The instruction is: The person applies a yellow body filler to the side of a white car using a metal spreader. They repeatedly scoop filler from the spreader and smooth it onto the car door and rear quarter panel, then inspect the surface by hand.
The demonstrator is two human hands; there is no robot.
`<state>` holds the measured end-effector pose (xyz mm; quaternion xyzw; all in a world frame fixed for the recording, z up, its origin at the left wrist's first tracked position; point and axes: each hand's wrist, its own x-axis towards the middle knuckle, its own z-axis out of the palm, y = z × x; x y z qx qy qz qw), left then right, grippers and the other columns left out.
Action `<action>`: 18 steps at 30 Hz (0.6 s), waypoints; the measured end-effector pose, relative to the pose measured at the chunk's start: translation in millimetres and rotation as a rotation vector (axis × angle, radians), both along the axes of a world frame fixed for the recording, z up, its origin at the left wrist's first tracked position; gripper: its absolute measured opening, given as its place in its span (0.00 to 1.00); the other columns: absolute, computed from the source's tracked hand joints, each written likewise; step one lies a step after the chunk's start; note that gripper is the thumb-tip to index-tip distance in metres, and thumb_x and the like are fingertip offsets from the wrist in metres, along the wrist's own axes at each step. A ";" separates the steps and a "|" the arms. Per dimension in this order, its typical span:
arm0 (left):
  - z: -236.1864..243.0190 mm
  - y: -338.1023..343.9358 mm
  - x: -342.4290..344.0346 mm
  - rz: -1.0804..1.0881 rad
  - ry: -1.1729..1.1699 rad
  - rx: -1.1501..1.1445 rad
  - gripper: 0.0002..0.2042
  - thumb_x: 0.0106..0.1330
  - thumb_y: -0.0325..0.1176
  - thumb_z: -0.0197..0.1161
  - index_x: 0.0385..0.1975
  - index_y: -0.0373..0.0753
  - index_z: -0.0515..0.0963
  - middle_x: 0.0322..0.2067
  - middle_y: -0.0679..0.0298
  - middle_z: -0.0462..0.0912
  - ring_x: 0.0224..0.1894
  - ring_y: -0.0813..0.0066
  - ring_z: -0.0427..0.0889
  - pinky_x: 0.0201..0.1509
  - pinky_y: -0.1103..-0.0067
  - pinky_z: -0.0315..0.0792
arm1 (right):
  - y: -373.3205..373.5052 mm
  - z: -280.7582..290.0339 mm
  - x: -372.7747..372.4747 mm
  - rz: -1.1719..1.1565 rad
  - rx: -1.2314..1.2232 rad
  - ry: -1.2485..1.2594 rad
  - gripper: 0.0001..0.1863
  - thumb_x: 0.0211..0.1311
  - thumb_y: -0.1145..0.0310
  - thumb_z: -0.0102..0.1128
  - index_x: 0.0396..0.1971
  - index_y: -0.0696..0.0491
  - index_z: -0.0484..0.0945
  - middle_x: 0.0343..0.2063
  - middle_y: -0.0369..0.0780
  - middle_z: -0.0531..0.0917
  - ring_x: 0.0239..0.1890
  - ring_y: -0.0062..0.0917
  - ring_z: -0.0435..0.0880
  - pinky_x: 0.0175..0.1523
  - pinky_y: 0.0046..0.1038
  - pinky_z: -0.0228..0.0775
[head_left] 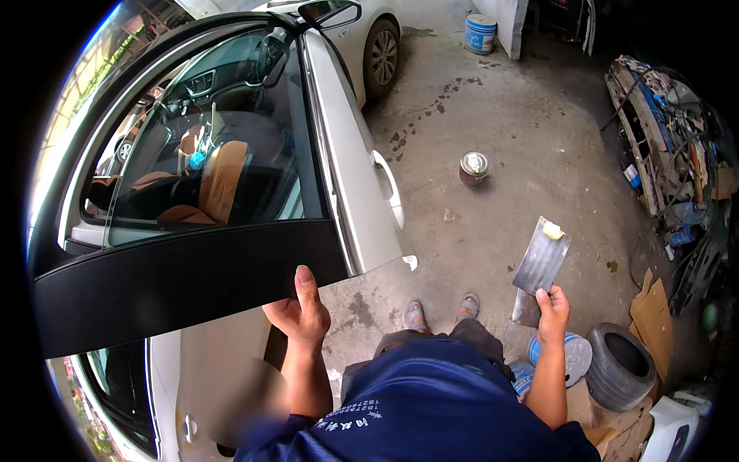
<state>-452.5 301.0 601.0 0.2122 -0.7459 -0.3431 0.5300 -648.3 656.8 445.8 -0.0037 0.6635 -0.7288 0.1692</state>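
My left hand (304, 312) grips the edge of a white car door (354, 200), its thumb over a long black panel (192, 277) below the window glass (162, 177). Through the glass show tan seats and a dashboard. My right hand (553, 314) holds two flat metal spreader blades (539, 262), one overlapping the other, held out to the right of the door. A dab of pale yellow paste (553, 230) sits on the top corner of the upper blade. A round can (474, 175) with a white item on its lid stands on the concrete floor beyond my hands.
A white car's wheel (382, 58) and a blue bucket (479, 38) are at the back. Piled scrap parts (654, 146) line the right. A tyre (620, 369), blue buckets (562, 356) and cardboard (650, 308) lie near my right side. Another car panel (165, 400) is at lower left.
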 end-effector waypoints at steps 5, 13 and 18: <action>6.3 -2.9 11.4 0.231 -0.117 0.009 0.09 0.68 0.30 0.56 0.27 0.34 0.73 0.22 0.70 0.73 0.24 0.84 0.66 0.30 0.86 0.60 | 4.0 -8.4 -75.0 0.088 -0.044 -0.019 0.08 0.61 0.71 0.61 0.37 0.58 0.75 0.34 0.35 0.81 0.36 0.15 0.75 0.46 0.20 0.67; 10.8 -32.6 61.8 0.652 -0.104 0.156 0.15 0.67 0.41 0.61 0.31 0.31 0.77 0.23 0.67 0.77 0.25 0.83 0.72 0.30 0.85 0.69 | 11.2 -19.9 -133.5 0.138 -0.091 -0.055 0.08 0.63 0.69 0.59 0.37 0.57 0.74 0.33 0.36 0.81 0.33 0.16 0.76 0.42 0.20 0.69; 18.8 -77.1 101.3 0.844 -0.029 0.271 0.20 0.65 0.44 0.64 0.19 0.35 0.71 0.15 0.70 0.71 0.17 0.84 0.68 0.22 0.86 0.64 | 7.5 -37.9 -133.9 0.169 -0.102 -0.128 0.05 0.64 0.69 0.57 0.34 0.54 0.74 0.31 0.34 0.80 0.32 0.16 0.76 0.39 0.22 0.70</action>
